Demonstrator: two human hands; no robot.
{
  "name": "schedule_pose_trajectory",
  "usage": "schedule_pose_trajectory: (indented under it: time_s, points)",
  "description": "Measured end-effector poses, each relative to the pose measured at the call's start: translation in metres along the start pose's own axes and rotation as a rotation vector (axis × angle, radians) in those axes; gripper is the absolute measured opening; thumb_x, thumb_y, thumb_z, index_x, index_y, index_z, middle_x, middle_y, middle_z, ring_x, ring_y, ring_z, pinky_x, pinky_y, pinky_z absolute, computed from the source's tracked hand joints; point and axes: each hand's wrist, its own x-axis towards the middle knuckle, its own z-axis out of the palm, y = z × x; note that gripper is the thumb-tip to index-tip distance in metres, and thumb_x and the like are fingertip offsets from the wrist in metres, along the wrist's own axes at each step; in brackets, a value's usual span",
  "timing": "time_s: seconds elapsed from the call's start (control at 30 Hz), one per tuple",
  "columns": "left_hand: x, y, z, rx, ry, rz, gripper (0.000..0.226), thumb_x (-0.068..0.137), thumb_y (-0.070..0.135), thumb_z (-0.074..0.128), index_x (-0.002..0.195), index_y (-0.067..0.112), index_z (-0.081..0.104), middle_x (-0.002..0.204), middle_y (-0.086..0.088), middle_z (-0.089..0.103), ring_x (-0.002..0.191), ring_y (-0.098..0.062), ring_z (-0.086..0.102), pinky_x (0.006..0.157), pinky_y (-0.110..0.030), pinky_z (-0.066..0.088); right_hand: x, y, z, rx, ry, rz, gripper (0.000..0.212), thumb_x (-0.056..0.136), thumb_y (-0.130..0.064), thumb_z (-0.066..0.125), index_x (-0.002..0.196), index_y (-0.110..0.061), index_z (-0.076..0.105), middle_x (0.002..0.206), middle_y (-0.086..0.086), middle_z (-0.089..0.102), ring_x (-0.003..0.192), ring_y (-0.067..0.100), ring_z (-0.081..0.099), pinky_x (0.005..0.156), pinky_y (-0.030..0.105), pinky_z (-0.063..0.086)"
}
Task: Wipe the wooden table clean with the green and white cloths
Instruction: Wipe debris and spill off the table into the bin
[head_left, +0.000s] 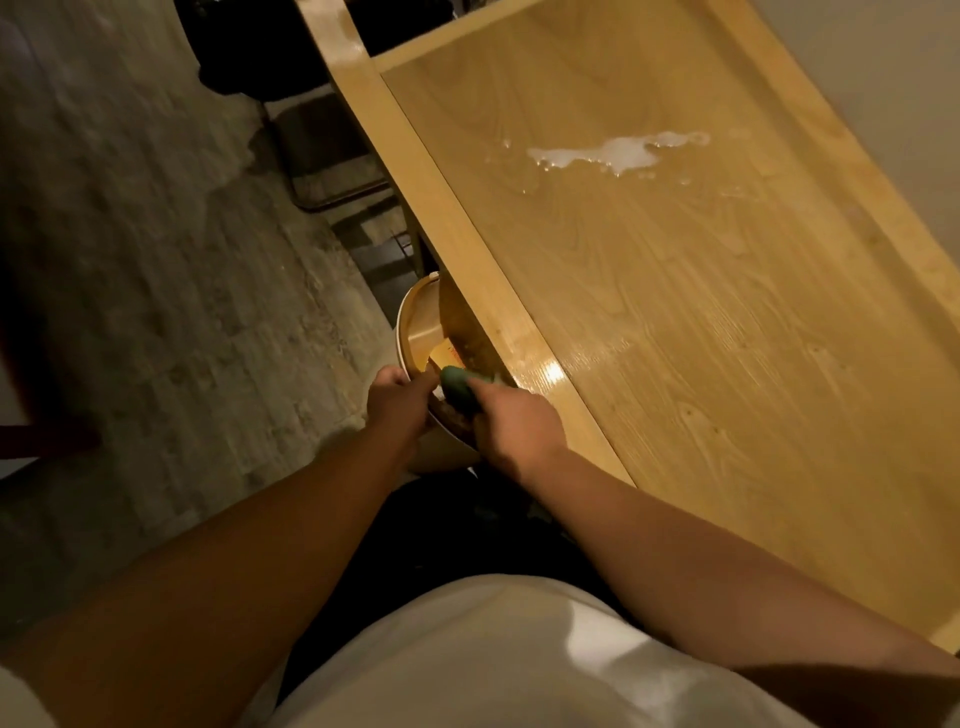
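Observation:
The wooden table (701, 322) runs from the upper middle to the lower right, glossy and wet, with a white foamy puddle (618, 151) on its far half. My right hand (514, 426) grips a bunched green cloth (460, 388) at the table's near left edge, right above a round white bucket (415, 332) held just below the edge. My left hand (397, 402) holds the bucket's rim on its near side. Brown crumbs lie along the edge above the bucket. No white cloth is in view.
A grey stone-patterned floor (171, 291) fills the left side. A dark chair frame (332, 156) stands under the table's far left edge. A pale wall (883, 78) borders the table on the right. My white shirt fills the bottom of the view.

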Motion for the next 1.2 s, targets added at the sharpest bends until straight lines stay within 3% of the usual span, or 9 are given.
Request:
schedule_pose_trajectory:
  time_s: [0.23,0.3,0.4,0.53,0.73,0.83,1.0,1.1,1.2]
  points:
    - [0.024,0.04,-0.019,0.007,-0.015,-0.004,0.022,0.066,0.022,0.069,0.074,0.019,0.049,0.073,-0.01,0.061,0.067,-0.025,0.058,0.054,-0.031,0.049,0.033,0.004,-0.025,0.659,0.193,0.339,0.032,0.082,-0.011,0.061,0.103,-0.03,0.076,0.088,-0.014,0.073,0.083,0.011,0.062,0.059,0.002,0.037]
    - [0.029,0.047,-0.02,0.012,-0.021,-0.01,0.024,0.062,0.025,0.068,0.076,0.018,0.051,0.074,-0.011,0.061,0.069,-0.026,0.059,0.058,-0.035,0.05,0.039,0.01,-0.048,0.85,0.257,0.403,0.028,0.082,-0.008,0.065,0.092,-0.032,0.076,0.082,-0.016,0.073,0.083,0.015,0.067,0.07,0.011,0.051]
    - [0.038,0.053,-0.017,0.024,-0.033,-0.022,0.033,0.059,0.027,0.067,0.087,0.015,0.056,0.088,-0.015,0.067,0.08,-0.031,0.065,0.068,-0.045,0.056,0.048,0.028,-0.086,1.027,0.341,0.477,0.027,0.086,-0.007,0.063,0.092,-0.03,0.074,0.094,0.002,0.075,0.089,0.026,0.072,0.086,0.046,0.059]
    - [0.05,0.057,-0.006,0.018,0.0,-0.028,0.02,0.074,0.018,0.068,0.093,0.02,0.061,0.102,-0.018,0.069,0.095,-0.035,0.068,0.086,-0.056,0.058,0.067,0.074,-0.145,0.817,0.55,0.496,0.027,0.091,-0.01,0.058,0.107,-0.028,0.071,0.102,0.002,0.07,0.097,0.026,0.066,0.089,0.05,0.055]
    - [0.058,0.064,0.009,0.046,0.065,0.008,0.014,0.079,0.022,0.069,0.085,0.015,0.059,0.1,-0.019,0.064,0.095,-0.035,0.064,0.083,-0.052,0.056,0.102,0.155,-0.212,0.455,0.798,0.618,0.035,0.093,-0.013,0.049,0.125,-0.021,0.062,0.116,0.005,0.066,0.11,0.027,0.06,0.082,0.025,0.04]
    - [0.063,0.064,0.013,0.07,0.079,-0.014,0.021,0.081,0.028,0.071,0.086,0.014,0.056,0.108,-0.022,0.062,0.097,-0.035,0.063,0.086,-0.056,0.055,0.116,0.188,-0.223,0.372,0.854,0.658,0.035,0.095,-0.014,0.051,0.129,-0.017,0.058,0.125,0.008,0.063,0.115,0.027,0.057,0.084,0.025,0.036]
    - [0.078,0.061,0.015,0.078,0.055,-0.055,0.016,0.088,0.021,0.069,0.092,0.012,0.057,0.113,-0.025,0.064,0.098,-0.036,0.065,0.083,-0.051,0.055,0.136,0.223,-0.212,0.109,0.507,0.576,0.04,0.092,-0.02,0.061,0.126,-0.002,0.049,0.134,0.022,0.048,0.125,0.039,0.045,0.099,0.042,0.04]
    - [0.082,0.061,0.016,0.082,0.036,-0.083,0.019,0.086,0.021,0.072,0.097,0.011,0.059,0.11,-0.019,0.066,0.097,-0.034,0.067,0.081,-0.049,0.057,0.145,0.231,-0.207,0.054,0.448,0.504,0.063,0.094,-0.027,0.06,0.146,-0.005,0.032,0.156,0.021,0.025,0.144,0.039,0.022,0.115,0.05,0.026]
    - [0.083,0.061,0.02,0.06,0.033,-0.071,0.015,0.087,0.018,0.07,0.095,0.011,0.058,0.103,-0.017,0.066,0.088,-0.03,0.067,0.069,-0.04,0.057,0.151,0.235,-0.199,0.026,0.444,0.464,0.072,0.094,-0.024,0.06,0.151,-0.007,0.02,0.16,0.02,0.018,0.147,0.039,0.015,0.114,0.057,0.025]
